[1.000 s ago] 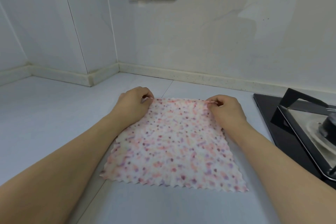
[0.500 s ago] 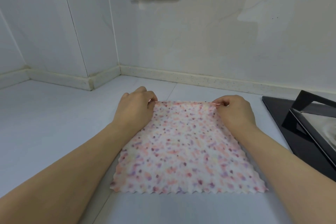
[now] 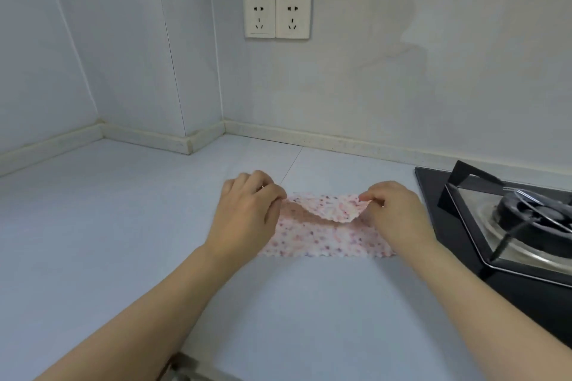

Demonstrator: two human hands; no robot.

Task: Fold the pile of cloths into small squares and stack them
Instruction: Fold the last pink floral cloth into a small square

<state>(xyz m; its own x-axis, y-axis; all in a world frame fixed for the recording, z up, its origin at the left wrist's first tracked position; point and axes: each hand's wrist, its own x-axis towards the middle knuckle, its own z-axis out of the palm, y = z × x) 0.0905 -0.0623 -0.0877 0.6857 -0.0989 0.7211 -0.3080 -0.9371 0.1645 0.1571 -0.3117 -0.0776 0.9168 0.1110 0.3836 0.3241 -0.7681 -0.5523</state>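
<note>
A white cloth with pink and purple speckles (image 3: 325, 238) lies on the pale counter (image 3: 123, 226) in front of me. My left hand (image 3: 247, 213) pinches its far left corner and my right hand (image 3: 393, 213) pinches its far right corner. Both corners are lifted off the counter, and the far edge sags between them, curling over toward me. The near scalloped edge still lies flat. No other cloths are in view.
A black gas hob (image 3: 510, 226) with a steel plate and burner sits close on the right. The wall with two sockets (image 3: 277, 17) rises behind, and the counter wraps round a corner at the back left. A metal edge (image 3: 185, 371) shows at the bottom.
Both hands have lifted the cloth's far corners off the counter and drawn the far edge up and toward me. The view has also tilted up and pulled back.
</note>
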